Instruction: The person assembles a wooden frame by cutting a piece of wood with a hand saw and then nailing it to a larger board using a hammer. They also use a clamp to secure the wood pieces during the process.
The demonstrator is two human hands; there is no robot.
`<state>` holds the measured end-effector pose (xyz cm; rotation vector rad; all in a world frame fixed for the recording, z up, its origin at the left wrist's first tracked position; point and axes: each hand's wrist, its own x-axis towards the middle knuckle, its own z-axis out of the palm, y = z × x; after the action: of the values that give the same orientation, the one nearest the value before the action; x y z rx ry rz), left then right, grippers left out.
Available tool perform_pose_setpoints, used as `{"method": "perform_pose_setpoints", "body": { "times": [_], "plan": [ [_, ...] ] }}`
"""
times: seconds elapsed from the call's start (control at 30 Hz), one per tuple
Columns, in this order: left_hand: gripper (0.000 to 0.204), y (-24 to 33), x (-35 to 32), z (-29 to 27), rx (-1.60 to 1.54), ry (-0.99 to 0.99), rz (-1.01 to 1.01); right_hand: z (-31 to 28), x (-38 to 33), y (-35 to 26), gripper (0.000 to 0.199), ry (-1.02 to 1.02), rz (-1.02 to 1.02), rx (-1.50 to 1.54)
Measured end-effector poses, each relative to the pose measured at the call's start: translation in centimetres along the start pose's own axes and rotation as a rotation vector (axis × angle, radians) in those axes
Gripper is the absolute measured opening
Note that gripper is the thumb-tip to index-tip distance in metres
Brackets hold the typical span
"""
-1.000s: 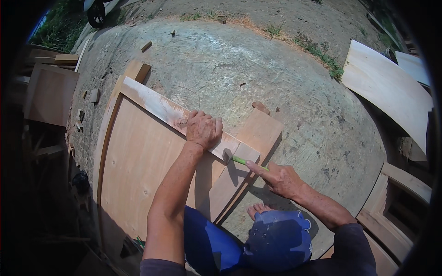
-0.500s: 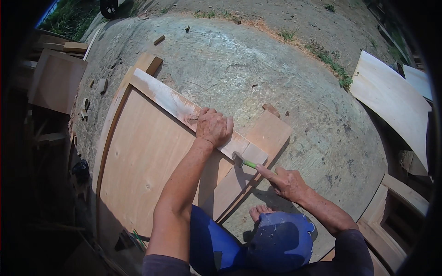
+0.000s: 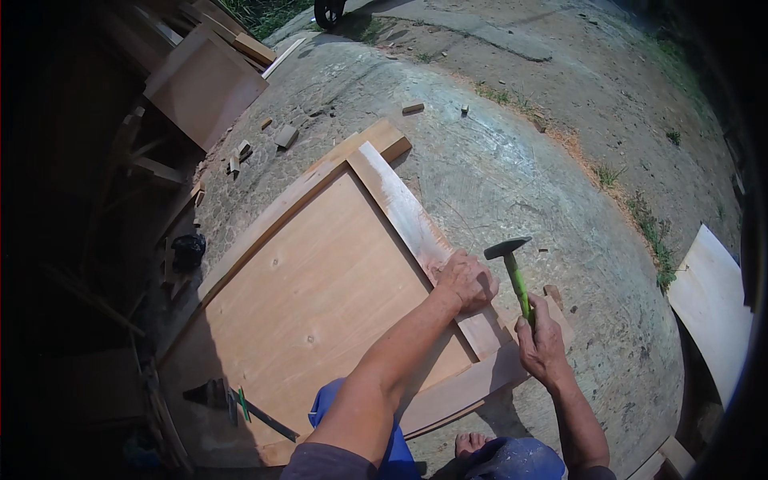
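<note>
In the head view, your left hand [image 3: 466, 282] presses closed, fingers curled, on the pale wooden slat [image 3: 404, 212] that runs from 11 o'clock down across the plywood panel [image 3: 320, 304]. Your right hand [image 3: 542, 344] grips the green-handled hammer [image 3: 516, 276] at 3 o'clock of that hand. A second ago the hammer lay low beside the slat; now its head is lifted clear above the slat, so a strike looks likely.
</note>
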<state>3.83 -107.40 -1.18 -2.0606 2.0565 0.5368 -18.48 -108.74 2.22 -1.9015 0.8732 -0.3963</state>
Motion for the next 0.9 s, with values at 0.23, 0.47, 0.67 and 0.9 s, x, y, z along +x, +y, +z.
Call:
{"method": "perform_pose_setpoints", "body": {
  "times": [0.23, 0.47, 0.67, 0.9],
  "plan": [
    [0.023, -0.1, 0.9, 1.6, 0.011, 0.0, 0.076, 7.2, 22.1, -2.3, 0.057, -0.12, -0.182, -0.179],
    [0.023, -0.4, 1.1, 1.6, -0.105, -0.008, 0.019, 13.4, 33.8, -8.3, 0.073, -0.028, -0.537, -0.265],
    [0.04, -0.4, 1.0, 2.7, -0.245, 0.163, -0.016, 16.3, 36.7, -10.1, 0.072, -0.278, -0.303, -0.511],
    [0.044, -0.4, 2.2, 2.6, -0.158, -0.055, -0.001, 17.6, 38.1, -8.1, 0.064, -0.069, -0.486, -0.168]
  ]
}}
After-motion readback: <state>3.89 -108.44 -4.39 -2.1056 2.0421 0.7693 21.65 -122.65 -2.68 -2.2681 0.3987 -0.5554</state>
